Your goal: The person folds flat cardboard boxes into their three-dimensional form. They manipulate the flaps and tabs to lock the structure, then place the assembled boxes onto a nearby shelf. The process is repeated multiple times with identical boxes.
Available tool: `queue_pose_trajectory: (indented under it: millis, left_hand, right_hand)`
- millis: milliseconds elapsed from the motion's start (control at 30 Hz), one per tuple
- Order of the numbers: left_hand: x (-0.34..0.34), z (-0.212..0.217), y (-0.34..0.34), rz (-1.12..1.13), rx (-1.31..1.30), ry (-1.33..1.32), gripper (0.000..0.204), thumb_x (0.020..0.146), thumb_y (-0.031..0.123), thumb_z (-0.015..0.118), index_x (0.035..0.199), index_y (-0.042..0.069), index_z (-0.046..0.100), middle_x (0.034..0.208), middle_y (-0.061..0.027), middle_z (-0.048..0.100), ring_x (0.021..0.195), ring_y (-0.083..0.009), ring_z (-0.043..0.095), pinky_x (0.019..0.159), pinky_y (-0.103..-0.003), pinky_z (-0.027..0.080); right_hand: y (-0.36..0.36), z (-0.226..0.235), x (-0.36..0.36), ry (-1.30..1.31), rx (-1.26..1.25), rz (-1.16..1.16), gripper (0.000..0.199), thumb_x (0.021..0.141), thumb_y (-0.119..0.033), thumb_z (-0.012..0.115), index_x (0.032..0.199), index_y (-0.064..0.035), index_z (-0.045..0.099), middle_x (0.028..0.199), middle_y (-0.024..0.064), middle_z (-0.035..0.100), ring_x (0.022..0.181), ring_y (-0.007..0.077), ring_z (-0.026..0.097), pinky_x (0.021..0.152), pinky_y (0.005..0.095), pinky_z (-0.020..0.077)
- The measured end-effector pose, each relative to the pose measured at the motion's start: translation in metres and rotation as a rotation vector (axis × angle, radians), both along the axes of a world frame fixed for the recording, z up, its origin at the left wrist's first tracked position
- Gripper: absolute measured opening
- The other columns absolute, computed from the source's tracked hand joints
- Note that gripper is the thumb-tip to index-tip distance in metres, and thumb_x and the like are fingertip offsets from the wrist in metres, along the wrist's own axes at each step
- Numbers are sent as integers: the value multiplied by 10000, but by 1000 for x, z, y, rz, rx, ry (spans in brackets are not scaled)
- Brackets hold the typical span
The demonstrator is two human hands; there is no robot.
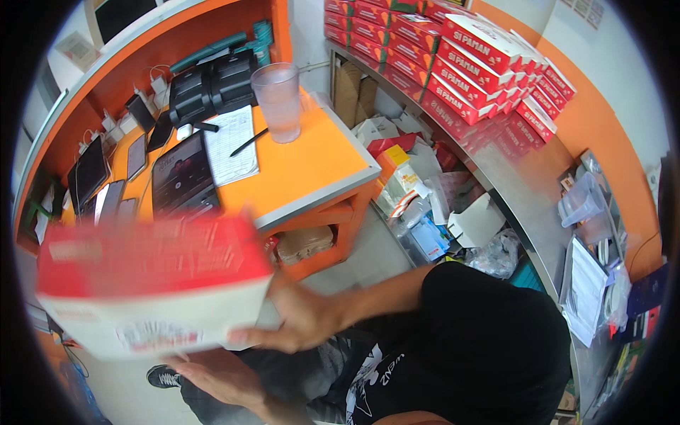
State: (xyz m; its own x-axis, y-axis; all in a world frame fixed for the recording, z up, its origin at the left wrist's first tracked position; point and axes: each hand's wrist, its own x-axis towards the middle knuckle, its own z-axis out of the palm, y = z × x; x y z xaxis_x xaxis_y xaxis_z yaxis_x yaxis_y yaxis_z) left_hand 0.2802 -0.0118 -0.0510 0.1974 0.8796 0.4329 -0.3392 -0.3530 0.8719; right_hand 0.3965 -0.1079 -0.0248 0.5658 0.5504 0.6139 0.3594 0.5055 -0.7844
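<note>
A large red-topped white carton box [152, 283], smeared by motion, is held up at the left, level with the orange desk's near edge. My right hand [301, 319] grips its right end, with the thumb along the white side and the other fingers partly hidden. Under the box's lower edge, my left hand [223, 379] supports it from below; its fingertips are blurred against the underside.
On the orange desk [312, 163] are a clear plastic cup [278, 106], papers, a pen, a tablet [188, 177], phones and black devices. Red-and-white boxes [467, 60] stand stacked on a metal counter [489, 170]. Packaging scraps [432, 184] fill the space below it.
</note>
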Motion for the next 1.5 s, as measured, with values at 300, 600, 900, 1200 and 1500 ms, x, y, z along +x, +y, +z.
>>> queue_pose_trajectory:
  millis: [300, 600, 900, 1200, 1500]
  left_hand:
    - [-139, -14, 222, 28, 219, 441, 748, 1069, 541, 404, 1595, 24, 274, 1531, -196, 465, 1427, -327, 437, 1217, -492, 312]
    - [-206, -161, 271, -61, -263, 883, 637, 1090, 409, 433, 1568, 4, 317, 1395, -161, 566, 1223, -276, 589, 1084, -429, 483]
    - [-167, -148, 202, -9, -328, 906, 609, 1074, 381, 460, 1535, 2, 337, 1333, -152, 589, 1170, -261, 602, 1059, -411, 490]
    - [-153, -147, 183, 22, -346, 959, 582, 1058, 353, 488, 1502, 0, 357, 1270, -143, 612, 1117, -245, 616, 1034, -393, 497]
    - [-147, -144, 168, 23, -339, 973, 554, 1042, 324, 515, 1469, -2, 377, 1208, -135, 634, 1064, -229, 629, 1009, -376, 504]
  right_hand:
    - [-361, 133, 323, -239, 640, -1298, 719, 998, -340, 574, 1467, -6, 144, 1368, 304, 400, 1163, 363, 514, 939, 478, 474]
    - [-604, 87, 380, 559, 809, -2261, 586, 989, -349, 538, 1421, -32, 300, 1222, 289, 639, 995, 360, 698, 768, 493, 602]
    - [-698, 21, 380, 515, 290, -2012, 502, 955, -378, 645, 1257, 0, 513, 1145, 165, 638, 911, 266, 661, 756, 433, 613]
    - [-819, -16, 451, 488, 347, -1670, 429, 975, -241, 714, 1230, 69, 562, 1063, 127, 629, 889, 205, 656, 760, 315, 631]
    - [-831, -25, 471, 526, 59, -1649, 340, 931, -64, 647, 1241, 55, 575, 1151, 178, 653, 925, 303, 691, 739, 420, 646]
